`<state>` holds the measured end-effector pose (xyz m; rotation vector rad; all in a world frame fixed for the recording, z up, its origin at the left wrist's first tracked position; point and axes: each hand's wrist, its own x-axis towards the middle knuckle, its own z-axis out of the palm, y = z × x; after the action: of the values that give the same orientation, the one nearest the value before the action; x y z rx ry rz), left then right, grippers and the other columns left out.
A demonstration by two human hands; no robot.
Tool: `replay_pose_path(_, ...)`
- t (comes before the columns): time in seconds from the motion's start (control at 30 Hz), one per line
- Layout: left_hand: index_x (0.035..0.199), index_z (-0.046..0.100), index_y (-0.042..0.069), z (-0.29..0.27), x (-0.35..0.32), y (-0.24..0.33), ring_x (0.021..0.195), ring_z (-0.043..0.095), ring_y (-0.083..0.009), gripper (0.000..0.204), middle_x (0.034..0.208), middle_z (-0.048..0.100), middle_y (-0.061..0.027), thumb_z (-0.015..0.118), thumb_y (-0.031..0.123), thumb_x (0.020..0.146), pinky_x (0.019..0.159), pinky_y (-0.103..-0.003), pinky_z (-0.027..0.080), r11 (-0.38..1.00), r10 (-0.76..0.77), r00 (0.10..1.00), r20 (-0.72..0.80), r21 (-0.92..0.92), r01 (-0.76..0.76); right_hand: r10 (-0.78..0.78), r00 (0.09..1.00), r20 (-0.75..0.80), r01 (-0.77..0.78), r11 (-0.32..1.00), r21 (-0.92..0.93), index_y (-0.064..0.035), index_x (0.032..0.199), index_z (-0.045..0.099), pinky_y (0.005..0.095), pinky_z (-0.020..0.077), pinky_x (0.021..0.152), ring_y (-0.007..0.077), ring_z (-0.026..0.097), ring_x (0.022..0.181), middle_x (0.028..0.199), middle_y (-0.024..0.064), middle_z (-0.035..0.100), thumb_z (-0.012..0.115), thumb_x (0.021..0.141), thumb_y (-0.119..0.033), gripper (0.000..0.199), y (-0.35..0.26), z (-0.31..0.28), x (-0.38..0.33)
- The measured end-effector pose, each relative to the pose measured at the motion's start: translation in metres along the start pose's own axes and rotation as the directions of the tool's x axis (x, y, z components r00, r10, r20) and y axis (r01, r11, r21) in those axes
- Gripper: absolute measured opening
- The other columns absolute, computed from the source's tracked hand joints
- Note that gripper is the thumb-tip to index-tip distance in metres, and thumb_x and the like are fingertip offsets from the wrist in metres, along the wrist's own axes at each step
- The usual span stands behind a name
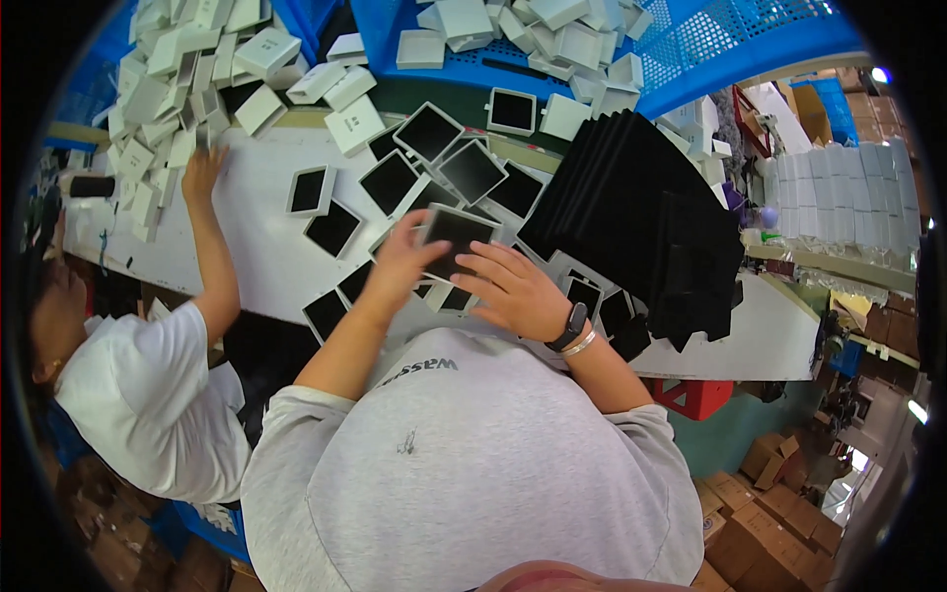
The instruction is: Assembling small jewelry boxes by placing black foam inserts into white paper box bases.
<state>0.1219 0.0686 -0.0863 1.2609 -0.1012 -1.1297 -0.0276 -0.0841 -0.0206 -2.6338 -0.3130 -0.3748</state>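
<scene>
A small white box (431,237) with a black insert (462,233) in it is held tilted in front of my chest. My left hand (397,266) grips its left side, thumb over the insert. From the right, my right hand (525,296), wearing a dark watch, lays its outstretched fingers against the insert and the box's right edge. Around and beyond my hands lie several similar boxes, such as a black-lined box (429,133) and another black-lined box (473,171). A tall stack of black foam sheets (617,197) leans right of my right hand.
White boxes (158,109) heap up at the far left. Blue crates (750,59) with more boxes line the back of the white table (261,197). At left, a co-worker's hand (204,170) reaches into the heap. A red bin (695,398) and cardboard boxes (764,533) sit below at right.
</scene>
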Motion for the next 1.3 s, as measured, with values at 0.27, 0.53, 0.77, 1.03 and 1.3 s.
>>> replay_pose_path(0.27,0.129,0.051,0.008,-0.211,0.047,0.015,0.111,0.056,-0.0297,0.049,0.118,0.059,-0.0161,0.066,0.021,0.084,0.094,-0.038,0.043,0.190,0.591,0.788,-0.169,0.979,0.068,0.671,0.382,-0.635,-0.924,0.294,-0.244,-0.0045,0.133,0.041,0.0491,0.0306,0.105,0.0384,0.035,0.129,0.133,0.0222,0.044,0.076,0.072,-0.038,0.078,0.116,-0.092,-0.149)
replay_pose_path(0.53,0.134,0.045,0.012,-0.166,0.180,0.054,0.122,0.045,-0.0372,0.073,0.133,0.047,-0.0178,0.073,0.042,0.074,0.098,-0.047,0.040,-0.105,0.591,0.806,-0.032,0.988,0.117,0.901,0.257,-0.349,-0.949,0.166,-0.269,-0.0073,0.142,0.033,0.0476,0.0359,0.103,0.0491,0.034,0.129,0.139,0.0294,0.038,0.061,0.085,-0.048,0.075,0.136,-0.080,-0.189)
replay_pose_path(0.77,0.133,0.047,0.017,-0.145,0.195,0.059,0.121,0.047,-0.0352,0.071,0.128,0.052,-0.0161,0.067,0.053,0.076,0.097,-0.050,0.039,-0.156,0.578,0.790,-0.203,0.923,0.352,0.934,0.152,-0.322,-0.987,0.162,0.004,-0.0108,0.139,0.041,0.0436,0.0370,0.102,0.0419,0.038,0.130,0.136,0.0201,0.048,0.057,0.089,-0.045,0.063,0.129,-0.098,-0.190)
replay_pose_path(1.03,0.118,0.061,0.011,-0.155,0.161,0.078,0.112,0.054,-0.0346,0.040,0.120,0.059,-0.0149,0.064,0.027,0.082,0.097,-0.046,0.041,-0.187,0.674,0.738,-0.031,0.959,0.212,0.841,0.208,-0.499,-0.978,0.163,-0.133,-0.0104,0.137,0.045,0.0440,0.0362,0.104,0.0416,0.038,0.130,0.137,0.0209,0.046,0.058,0.089,-0.041,0.059,0.141,-0.076,-0.189)
replay_pose_path(1.3,0.132,0.050,0.015,0.076,0.041,0.021,0.135,0.031,-0.0356,0.075,0.138,0.045,-0.0129,0.074,0.050,0.070,0.110,-0.058,0.015,-0.071,0.132,0.808,0.574,0.818,-0.570,0.736,0.280,-0.617,-0.945,0.323,-0.043,-0.0016,0.128,0.050,0.0404,0.0397,0.100,0.0370,0.048,0.120,0.126,0.0216,0.053,0.065,0.087,-0.023,0.049,0.116,-0.076,-0.169)
